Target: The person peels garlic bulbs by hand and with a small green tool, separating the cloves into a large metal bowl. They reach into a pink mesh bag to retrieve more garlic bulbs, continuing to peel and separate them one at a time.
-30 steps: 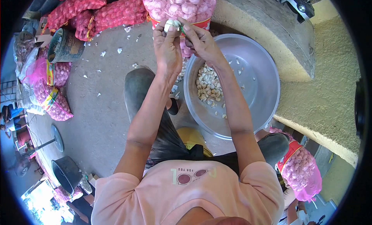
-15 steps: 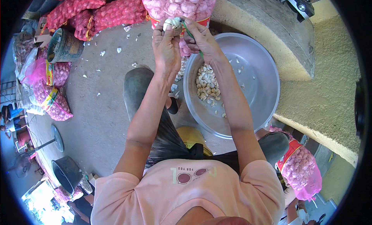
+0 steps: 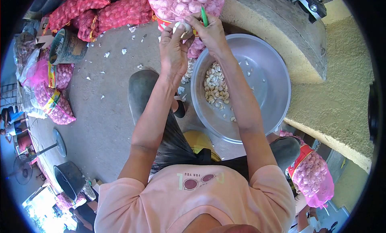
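Observation:
My left hand (image 3: 173, 50) is closed round a whitish garlic bulb (image 3: 183, 30), held up in front of a mesh sack of garlic (image 3: 185, 2). My right hand (image 3: 211, 34) touches the bulb from the right, thumb and fingertips against it. A slim green-handled tool (image 3: 204, 16) sticks up from its grip; the other end is hidden in the fingers. Under my right forearm stands a wide grey metal basin (image 3: 287, 88). Loose garlic cloves (image 3: 215, 86) lie heaped on its left side, with a few scattered elsewhere in it.
A low concrete ledge (image 3: 277, 28) curves behind the basin. Red mesh sacks (image 3: 124, 11) lie at the upper left, near a dark bucket (image 3: 70, 48). Another garlic sack (image 3: 311, 172) stands at the lower right. A fan (image 3: 59, 143) is at the left; skin scraps dot the floor.
My right hand has turned, so the green handle now points up and away instead of down toward the basin. Its fingers have come onto the bulb, which has turned slightly in my left hand.

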### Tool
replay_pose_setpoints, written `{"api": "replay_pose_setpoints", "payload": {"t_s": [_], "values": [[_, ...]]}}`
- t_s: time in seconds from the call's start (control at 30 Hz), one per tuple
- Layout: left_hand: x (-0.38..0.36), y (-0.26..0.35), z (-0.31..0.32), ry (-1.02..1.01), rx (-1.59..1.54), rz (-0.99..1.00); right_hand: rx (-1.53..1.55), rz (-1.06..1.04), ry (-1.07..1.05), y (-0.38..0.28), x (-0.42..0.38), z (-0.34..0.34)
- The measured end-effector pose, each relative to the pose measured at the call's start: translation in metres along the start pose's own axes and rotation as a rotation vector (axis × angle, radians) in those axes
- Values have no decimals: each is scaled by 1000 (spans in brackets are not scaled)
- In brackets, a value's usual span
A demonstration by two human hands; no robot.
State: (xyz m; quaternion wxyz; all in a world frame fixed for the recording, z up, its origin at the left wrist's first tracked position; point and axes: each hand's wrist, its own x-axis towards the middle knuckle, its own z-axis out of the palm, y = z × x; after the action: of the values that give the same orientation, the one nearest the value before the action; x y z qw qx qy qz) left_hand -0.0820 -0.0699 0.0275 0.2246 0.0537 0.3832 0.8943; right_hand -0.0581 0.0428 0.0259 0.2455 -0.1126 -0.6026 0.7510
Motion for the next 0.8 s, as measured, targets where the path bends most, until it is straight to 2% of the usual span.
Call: {"api": "replay_pose_setpoints", "payload": {"t_s": [0.13,0.2,0.27,0.33,0.57,0.63,0.67,0.73,0.77,0.8], "values": [[0,1,-2,9,-20,-37,170,116,90,30,12,-6],[2,2,-9,34,-14,-17,235,284,191,74,16,-20],[5,3,-17,70,-50,-56,-274,279,171,110,2,-17],[4,8,-12,100,-90,-86,-910,288,54,187,-3,-28],[6,11,-12,201,-356,-206,-803,448,-116,250,-41,-42],[9,9,-17,179,-362,-185,-855,522,-240,201,-37,-37],[11,8,-21,152,-364,-167,-856,526,-241,202,-35,-35],[12,6,-25,147,-355,-162,-573,266,-37,198,-25,-27],[13,5,-26,138,-344,-155,-575,265,-36,194,-22,-27],[14,5,-25,136,-345,-154,-330,210,62,163,-18,-21]]}}
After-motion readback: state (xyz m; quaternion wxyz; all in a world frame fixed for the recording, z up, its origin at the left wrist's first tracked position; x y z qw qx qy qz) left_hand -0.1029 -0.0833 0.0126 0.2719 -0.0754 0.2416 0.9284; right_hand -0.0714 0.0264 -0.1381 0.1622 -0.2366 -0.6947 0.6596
